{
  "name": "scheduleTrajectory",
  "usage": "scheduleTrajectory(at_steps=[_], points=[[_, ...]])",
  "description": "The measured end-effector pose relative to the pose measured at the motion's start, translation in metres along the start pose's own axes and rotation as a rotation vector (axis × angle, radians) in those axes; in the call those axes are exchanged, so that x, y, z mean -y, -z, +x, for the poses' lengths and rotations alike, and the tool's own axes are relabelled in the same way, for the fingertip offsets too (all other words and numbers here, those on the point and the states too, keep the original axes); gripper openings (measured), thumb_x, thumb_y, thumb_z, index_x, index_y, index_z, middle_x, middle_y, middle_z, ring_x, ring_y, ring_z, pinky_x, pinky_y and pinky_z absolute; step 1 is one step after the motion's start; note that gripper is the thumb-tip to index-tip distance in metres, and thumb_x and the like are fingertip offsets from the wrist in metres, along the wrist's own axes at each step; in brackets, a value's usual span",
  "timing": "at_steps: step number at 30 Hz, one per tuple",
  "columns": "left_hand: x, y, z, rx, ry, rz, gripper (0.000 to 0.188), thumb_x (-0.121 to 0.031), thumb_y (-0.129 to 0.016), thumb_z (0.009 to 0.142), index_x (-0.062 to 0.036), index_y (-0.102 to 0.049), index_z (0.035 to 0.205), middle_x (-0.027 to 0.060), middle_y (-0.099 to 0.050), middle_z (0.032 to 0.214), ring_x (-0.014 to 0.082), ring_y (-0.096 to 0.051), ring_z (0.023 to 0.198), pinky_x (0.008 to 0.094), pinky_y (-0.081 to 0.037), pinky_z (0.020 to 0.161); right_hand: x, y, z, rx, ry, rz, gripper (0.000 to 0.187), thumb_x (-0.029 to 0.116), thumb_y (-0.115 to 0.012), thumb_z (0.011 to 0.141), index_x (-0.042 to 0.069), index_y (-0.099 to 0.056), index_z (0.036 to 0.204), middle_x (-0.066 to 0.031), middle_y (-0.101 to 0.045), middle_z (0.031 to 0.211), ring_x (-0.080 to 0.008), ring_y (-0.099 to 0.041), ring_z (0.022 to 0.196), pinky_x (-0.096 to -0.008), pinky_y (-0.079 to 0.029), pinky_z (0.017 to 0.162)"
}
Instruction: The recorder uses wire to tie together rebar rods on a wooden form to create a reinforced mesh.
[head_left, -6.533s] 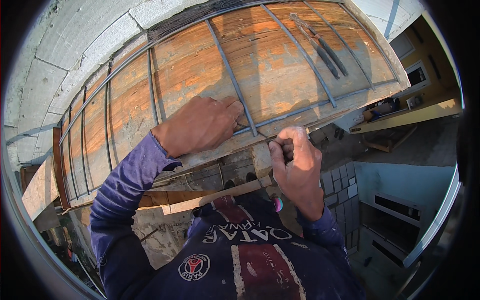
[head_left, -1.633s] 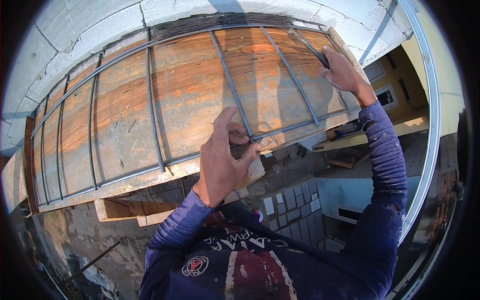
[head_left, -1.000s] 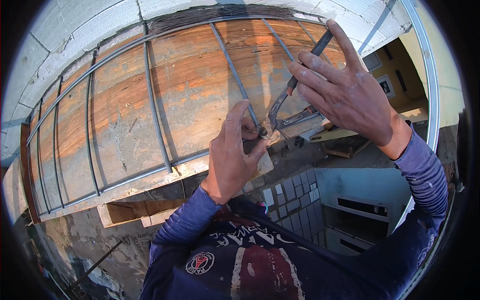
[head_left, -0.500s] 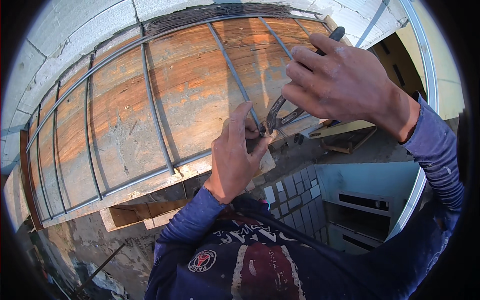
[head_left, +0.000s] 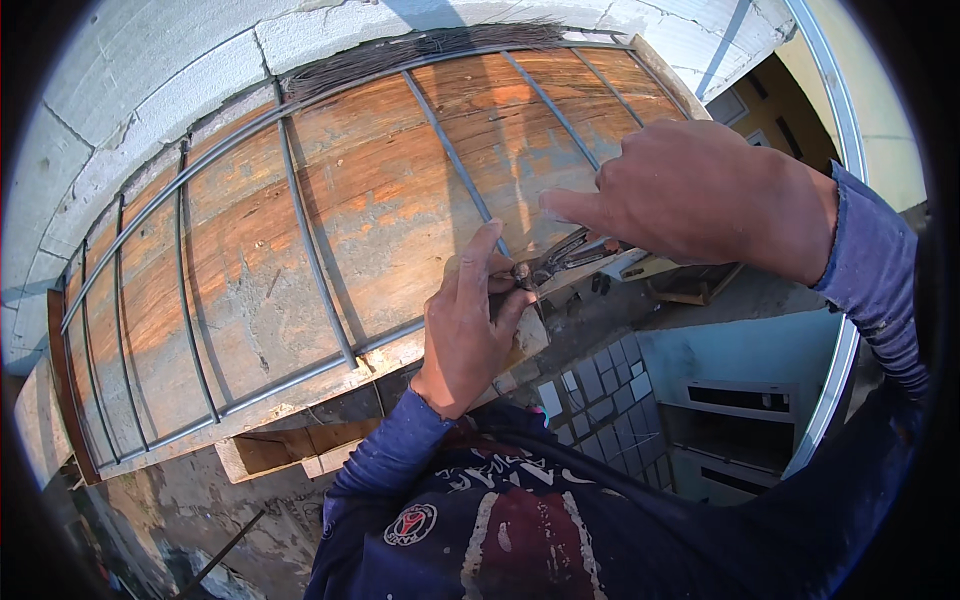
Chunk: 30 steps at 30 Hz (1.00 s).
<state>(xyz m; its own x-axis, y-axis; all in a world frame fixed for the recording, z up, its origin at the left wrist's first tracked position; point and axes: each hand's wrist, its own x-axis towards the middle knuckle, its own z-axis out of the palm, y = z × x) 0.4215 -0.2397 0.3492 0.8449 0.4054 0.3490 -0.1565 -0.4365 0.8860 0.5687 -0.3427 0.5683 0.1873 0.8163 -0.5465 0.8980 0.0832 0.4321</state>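
My right hand (head_left: pixel 695 195) is closed round the handles of a pair of pincers (head_left: pixel 575 254), its thumb side pointing left. Their jaws are at a crossing of steel bars near the front edge of a wooden board. Around that crossing my left hand (head_left: pixel 462 315) is curled, its forefinger against a cross bar (head_left: pixel 450 150) and its thumb just below the joint. The other fingers of that hand are partly hidden. A long steel bar (head_left: pixel 270 382) runs along the board's near edge, with several thinner bars across it.
The weathered wooden board (head_left: pixel 240 270) lies along a white block wall (head_left: pixel 200 75). A bundle of thin wires (head_left: pixel 420 55) rests at its far edge. Below the near side are a timber support (head_left: pixel 265 452) and a deep drop to a tiled floor (head_left: pixel 605 400). A metal post (head_left: pixel 840 110) rises at right.
My right hand has turned over and the pincers have swung lower, their handles now nearly level. My left hand stays at the bar crossing. The view has shifted slightly.
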Motion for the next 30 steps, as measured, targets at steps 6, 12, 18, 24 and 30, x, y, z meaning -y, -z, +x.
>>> scheduleTrajectory(at_steps=[6,12,18,24,30], points=[[-0.001,0.002,0.004,-0.004,-0.010,-0.007,0.087,-0.001,-0.088,0.078,-0.0083,-0.041,0.151,0.0162,-0.075,0.107,0.0269,-0.078,0.094,0.0345,-0.062,0.079,0.007,-0.029,-0.008,-0.661,0.137,-0.445,0.029,0.027,-0.062,0.095,0.013,-0.070,0.120,-0.0020,-0.064,0.101,-0.0201,-0.064,0.104,-0.0358,-0.055,0.082],[-0.001,0.004,0.003,-0.018,-0.025,-0.027,0.087,-0.002,-0.089,0.077,-0.0077,-0.043,0.150,0.0164,-0.074,0.107,0.0261,-0.079,0.092,0.0339,-0.061,0.079,0.018,0.004,-0.013,-0.112,0.000,-0.184,0.034,0.025,-0.065,0.095,0.010,-0.072,0.125,-0.0059,-0.069,0.098,-0.0277,-0.070,0.098,-0.0392,-0.057,0.083],[-0.004,0.006,0.007,-0.024,-0.070,-0.028,0.067,-0.003,-0.086,0.082,-0.0040,-0.053,0.140,0.0161,-0.074,0.104,0.0256,-0.079,0.091,0.0334,-0.060,0.077,-0.017,0.005,0.008,0.145,0.005,0.053,0.040,0.037,-0.077,0.088,0.008,-0.074,0.115,-0.0096,-0.071,0.086,-0.0298,-0.072,0.091,-0.0405,-0.056,0.077],[0.001,0.012,0.005,0.031,-0.108,0.009,0.036,0.004,-0.075,0.088,-0.0004,-0.060,0.121,0.0155,-0.074,0.100,0.0255,-0.079,0.090,0.0326,-0.060,0.075,-0.011,-0.006,0.016,-0.292,0.043,-0.226,0.045,0.047,-0.080,0.080,0.009,-0.073,0.104,-0.0073,-0.069,0.074,-0.0279,-0.073,0.081,-0.0409,-0.055,0.073],[-0.005,0.013,0.007,0.002,-0.044,-0.052,0.028,0.007,-0.073,0.088,-0.0001,-0.061,0.112,0.0144,-0.074,0.093,0.0263,-0.079,0.088,0.0320,-0.058,0.073,-0.020,-0.002,0.024,0.053,-0.052,-0.080,0.034,0.038,-0.082,0.078,0.007,-0.072,0.089,-0.0096,-0.072,0.078,-0.0288,-0.074,0.079,-0.0409,-0.055,0.062]])
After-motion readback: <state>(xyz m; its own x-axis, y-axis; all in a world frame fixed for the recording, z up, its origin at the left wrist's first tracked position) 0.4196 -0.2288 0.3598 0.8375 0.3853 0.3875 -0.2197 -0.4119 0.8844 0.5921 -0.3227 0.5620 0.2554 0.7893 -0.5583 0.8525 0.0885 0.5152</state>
